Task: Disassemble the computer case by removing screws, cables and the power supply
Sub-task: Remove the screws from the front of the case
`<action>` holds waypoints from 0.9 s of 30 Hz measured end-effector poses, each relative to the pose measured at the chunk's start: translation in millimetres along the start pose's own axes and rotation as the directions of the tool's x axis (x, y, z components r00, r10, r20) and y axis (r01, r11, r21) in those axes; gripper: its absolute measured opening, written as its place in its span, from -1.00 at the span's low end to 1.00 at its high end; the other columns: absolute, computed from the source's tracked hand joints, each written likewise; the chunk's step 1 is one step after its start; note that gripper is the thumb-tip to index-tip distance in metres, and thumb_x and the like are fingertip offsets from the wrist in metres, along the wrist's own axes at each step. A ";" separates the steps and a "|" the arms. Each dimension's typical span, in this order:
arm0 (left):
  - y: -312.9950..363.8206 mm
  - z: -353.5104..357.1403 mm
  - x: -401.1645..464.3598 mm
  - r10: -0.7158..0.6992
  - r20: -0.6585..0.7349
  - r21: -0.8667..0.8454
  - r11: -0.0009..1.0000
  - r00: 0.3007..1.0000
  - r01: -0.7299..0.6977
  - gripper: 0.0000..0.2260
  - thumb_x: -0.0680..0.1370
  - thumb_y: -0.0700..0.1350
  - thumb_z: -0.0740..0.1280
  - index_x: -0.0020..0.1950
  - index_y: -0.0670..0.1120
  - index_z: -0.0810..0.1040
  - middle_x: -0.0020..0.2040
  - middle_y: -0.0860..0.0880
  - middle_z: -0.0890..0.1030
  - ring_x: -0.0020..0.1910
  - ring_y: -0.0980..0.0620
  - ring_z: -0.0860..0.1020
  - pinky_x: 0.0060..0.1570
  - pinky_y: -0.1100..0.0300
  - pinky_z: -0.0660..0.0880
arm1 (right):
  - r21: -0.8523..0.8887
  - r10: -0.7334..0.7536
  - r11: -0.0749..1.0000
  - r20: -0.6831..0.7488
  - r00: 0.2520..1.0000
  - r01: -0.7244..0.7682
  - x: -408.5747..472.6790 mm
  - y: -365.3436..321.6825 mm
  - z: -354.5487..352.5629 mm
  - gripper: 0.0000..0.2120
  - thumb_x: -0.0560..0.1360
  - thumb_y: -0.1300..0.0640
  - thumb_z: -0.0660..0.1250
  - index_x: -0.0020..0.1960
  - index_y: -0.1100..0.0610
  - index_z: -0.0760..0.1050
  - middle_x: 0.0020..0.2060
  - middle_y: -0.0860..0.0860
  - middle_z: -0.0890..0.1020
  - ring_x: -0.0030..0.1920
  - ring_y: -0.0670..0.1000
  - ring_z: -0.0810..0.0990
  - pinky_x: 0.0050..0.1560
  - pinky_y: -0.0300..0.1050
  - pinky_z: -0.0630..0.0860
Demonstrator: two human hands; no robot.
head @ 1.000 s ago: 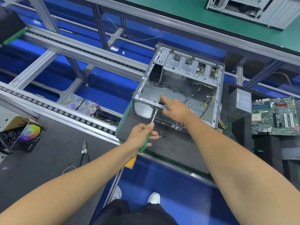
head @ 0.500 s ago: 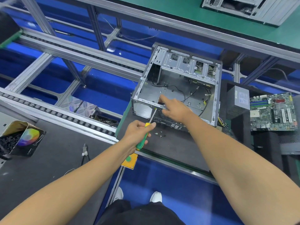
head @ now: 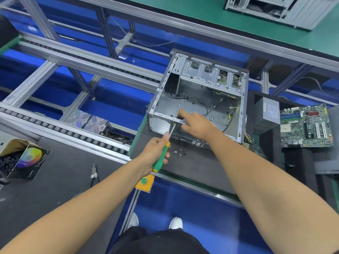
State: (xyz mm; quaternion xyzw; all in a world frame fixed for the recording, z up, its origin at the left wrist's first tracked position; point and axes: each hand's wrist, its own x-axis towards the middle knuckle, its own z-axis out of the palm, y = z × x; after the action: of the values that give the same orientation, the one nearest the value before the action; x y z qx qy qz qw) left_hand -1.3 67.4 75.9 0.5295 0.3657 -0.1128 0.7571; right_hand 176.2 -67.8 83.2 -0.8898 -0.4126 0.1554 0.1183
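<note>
A shiny blue floor [head: 192,208] lies under grey metal rails [head: 73,59]. A dark mat [head: 55,180] covers the near worktop, and a green table [head: 183,8] stands beyond.

Bare forearms [head: 256,180], no sleeves, black trousers [head: 157,241], white shoes [head: 175,223]
</note>
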 end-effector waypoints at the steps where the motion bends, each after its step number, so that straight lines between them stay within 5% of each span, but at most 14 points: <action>1: -1.4 2.5 0.0 0.020 -0.014 0.024 1.000 1.000 -0.020 -0.54 0.55 0.18 0.45 0.19 -0.14 0.43 -0.08 -0.11 0.54 -0.39 0.09 0.50 -0.48 0.22 0.44 | 0.001 -0.004 1.000 0.006 1.000 0.004 0.0 -0.5 -0.4 -0.77 0.49 0.10 0.22 0.07 -0.03 0.21 -0.36 0.08 0.47 -0.32 0.18 0.45 -0.38 -0.03 0.24; 5: -8.3 5.8 1.8 0.069 -0.014 -0.007 0.998 0.998 -0.069 -0.64 0.51 0.03 0.53 0.05 -0.17 0.47 -0.15 -0.14 0.60 -0.34 0.09 0.64 -0.44 0.24 0.51 | -0.015 -0.005 1.000 0.008 1.000 0.006 -0.2 -1.1 -1.3 -0.77 0.50 0.11 0.22 0.08 -0.03 0.21 -0.38 0.06 0.43 -0.33 0.17 0.41 -0.36 -0.02 0.23; 11: -7.8 3.4 -3.1 0.028 0.160 0.026 0.999 0.987 -0.032 -0.62 0.71 0.16 0.14 0.25 -0.12 0.52 0.00 -0.08 0.75 0.03 -0.04 0.73 -0.24 0.17 0.60 | -0.024 -0.012 1.000 -0.003 1.000 0.012 0.2 -1.0 -2.1 -0.77 0.51 0.10 0.22 0.12 0.00 0.24 -0.37 0.07 0.45 -0.31 0.19 0.44 -0.33 -0.01 0.26; 16: 0.3 7.8 -1.3 0.000 0.048 -0.048 0.999 0.999 0.003 -0.68 0.69 0.16 0.21 0.20 -0.08 0.34 0.03 -0.15 0.70 -0.30 -0.01 0.61 -0.47 0.17 0.46 | -0.028 -0.012 1.000 -0.005 1.000 0.012 0.4 -1.5 -1.9 -0.76 0.50 0.12 0.23 0.12 0.01 0.25 -0.38 0.07 0.45 -0.33 0.19 0.43 -0.36 -0.02 0.23; 21: -4.7 9.5 0.0 0.069 -0.049 -0.016 0.997 0.996 -0.070 -0.49 0.48 0.07 0.57 0.24 -0.07 0.37 -0.04 -0.15 0.54 -0.23 0.02 0.56 -0.45 0.20 0.49 | -0.023 -0.013 1.000 -0.008 1.000 0.013 0.6 -0.9 -1.4 -0.75 0.49 0.12 0.23 0.14 0.03 0.27 -0.40 0.04 0.42 -0.35 0.17 0.41 -0.38 -0.04 0.20; 27: -6.2 7.7 0.6 0.075 0.042 -0.041 0.996 0.996 -0.073 -0.72 0.70 0.08 0.23 0.21 -0.14 0.45 -0.06 -0.13 0.75 -0.08 -0.06 0.74 -0.30 0.15 0.63 | -0.050 -0.026 0.998 -0.020 0.999 0.025 1.5 0.7 0.4 -0.75 0.50 0.11 0.21 0.15 0.03 0.27 -0.39 0.03 0.42 -0.33 0.17 0.44 -0.39 -0.04 0.18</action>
State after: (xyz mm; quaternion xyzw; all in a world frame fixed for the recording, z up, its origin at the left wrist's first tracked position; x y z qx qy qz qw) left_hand -1.0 58.2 72.4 0.5253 0.3314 -0.0889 0.7787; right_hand 177.5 -67.1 82.4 -0.8887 -0.4261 0.1343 0.1025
